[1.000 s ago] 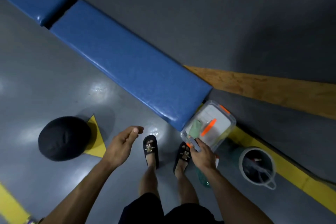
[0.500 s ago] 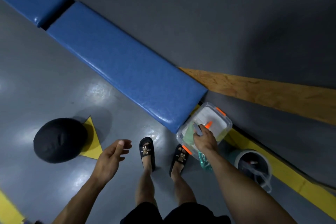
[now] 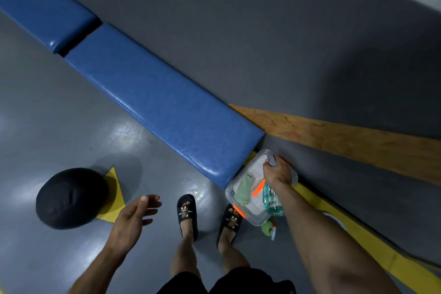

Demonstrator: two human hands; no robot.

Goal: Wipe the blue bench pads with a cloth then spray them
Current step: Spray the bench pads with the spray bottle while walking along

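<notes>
1. Grey floor [image 3: 59,126] takes up most of the shot, kinda glossy, with a yellow stripe [image 3: 358,229] running along the right side.
2. The blue bench pads run diagonally from top left toward the middle. The long pad [image 3: 162,102] ends right beside the clear box; a second pad [image 3: 40,7] sits further up left with a dark gap between the two.
3. A wooden board [image 3: 346,138] runs off to the right from the end of the long pad.
4. Round black cushion thing [image 3: 71,198] sits on the floor at the left, partly covering a yellow triangle mark [image 3: 114,198].
5. Clear plastic box [image 3: 250,212] with orange latches is on the floor, touching the end of the long pad. A green cloth [image 3: 243,190] is lying inside it.
6. Right hand [image 3: 278,172] is over the box, fingers curled around the grey trigger head of a spray bottle [image 3: 272,200]. The teal see-through body hangs below the hand, over the box's right edge.
7. Left hand [image 3: 133,217] hangs in the air over the floor, fingers spread and relaxed, holding nothing.
8. Two feet in black slides [image 3: 187,212] are planted just in front of the box.
9. Small green thing [image 3: 266,227] on the floor next to the box's near corner, can't tell what it is.
</notes>
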